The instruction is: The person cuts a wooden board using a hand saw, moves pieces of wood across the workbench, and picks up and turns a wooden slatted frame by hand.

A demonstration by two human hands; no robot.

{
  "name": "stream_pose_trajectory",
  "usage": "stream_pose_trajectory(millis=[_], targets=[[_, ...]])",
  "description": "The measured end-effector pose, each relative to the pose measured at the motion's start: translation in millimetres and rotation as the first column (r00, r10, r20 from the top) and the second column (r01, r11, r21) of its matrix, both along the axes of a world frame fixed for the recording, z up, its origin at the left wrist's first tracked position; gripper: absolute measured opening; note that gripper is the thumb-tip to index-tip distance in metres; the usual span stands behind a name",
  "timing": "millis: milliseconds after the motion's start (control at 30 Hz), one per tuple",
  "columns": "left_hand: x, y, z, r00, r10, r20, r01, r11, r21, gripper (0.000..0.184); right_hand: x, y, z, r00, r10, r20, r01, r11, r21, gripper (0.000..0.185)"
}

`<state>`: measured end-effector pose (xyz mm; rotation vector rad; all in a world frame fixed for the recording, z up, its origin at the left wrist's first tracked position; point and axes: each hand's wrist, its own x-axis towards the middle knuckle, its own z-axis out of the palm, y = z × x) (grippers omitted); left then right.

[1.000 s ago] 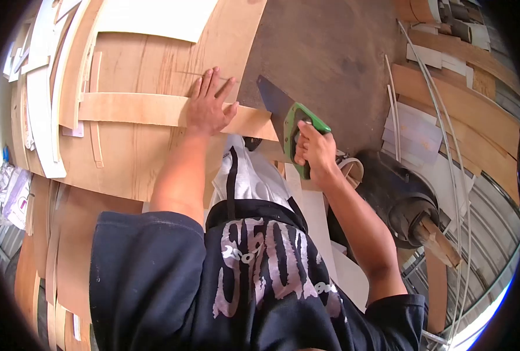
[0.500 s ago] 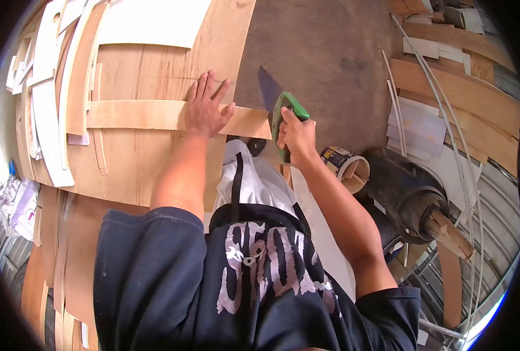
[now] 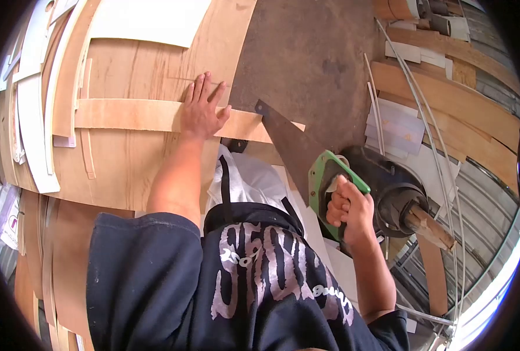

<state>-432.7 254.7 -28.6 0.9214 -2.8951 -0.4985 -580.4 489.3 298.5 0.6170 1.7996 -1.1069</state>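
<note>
My left hand lies flat, fingers spread, on a narrow light wooden strip. The strip rests across a broad wooden board, and its right end overhangs the board's edge. In my right hand is a handsaw with a green and black handle, gripped with curled fingers. The saw's blade slants up and left across the overhanging part of the strip, its tip just beyond the far edge. A small piece of the strip shows right of the blade.
A white sheet lies farther back on the board. Stacked strips cover its left side. To the right are a dark cylindrical container with a wood offcut in it, long thin rods, and several planks on the floor.
My right hand has drawn the saw back toward my body and to the right, so more of the blade shows. My left hand stays flat on the strip. The view has shifted slightly.
</note>
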Motion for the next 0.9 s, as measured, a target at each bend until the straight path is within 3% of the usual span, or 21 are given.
stream_pose_trajectory(millis=[33, 67, 233, 500, 800, 900], targets=[[0.3, 1.1, -0.8, 1.000, -0.006, 0.012, 0.006, 1.000, -0.004, 0.067, -1.3, 2.9, -15.7, 1.000, 0.003, 0.004, -0.003, 0.999, -0.038, 0.031], [0.3, 1.1, -2.2, 1.000, -0.019, 0.013, 0.019, 1.000, -0.003, 0.067, 1.2, -3.5, -30.8, 1.000, 0.002, -0.003, -0.002, 0.999, 0.046, 0.030], [0.8, 1.5, -1.8, 1.000, 0.003, 0.009, -0.003, 1.000, 0.005, 0.067, -17.1, -37.6, -114.7, 0.997, 0.081, -0.003, -0.081, 0.993, -0.083, 0.029], [-1.5, 1.6, -3.0, 1.000, 0.010, -0.028, -0.011, 1.000, -0.027, 0.065, -26.6, -73.8, -177.6, 0.987, 0.147, -0.064, -0.154, 0.978, -0.139, 0.031], [-4.1, 1.4, 1.3, 0.999, 0.013, -0.046, -0.014, 1.000, -0.021, 0.066, -21.7, -75.6, -178.2, 0.993, 0.102, -0.067, -0.113, 0.976, -0.185, 0.032], [-0.6, 0.9, 2.3, 1.000, 0.020, -0.019, -0.020, 1.000, -0.013, 0.067, -9.9, -65.0, -155.2, 0.991, 0.117, -0.068, -0.126, 0.978, -0.166, 0.031]])
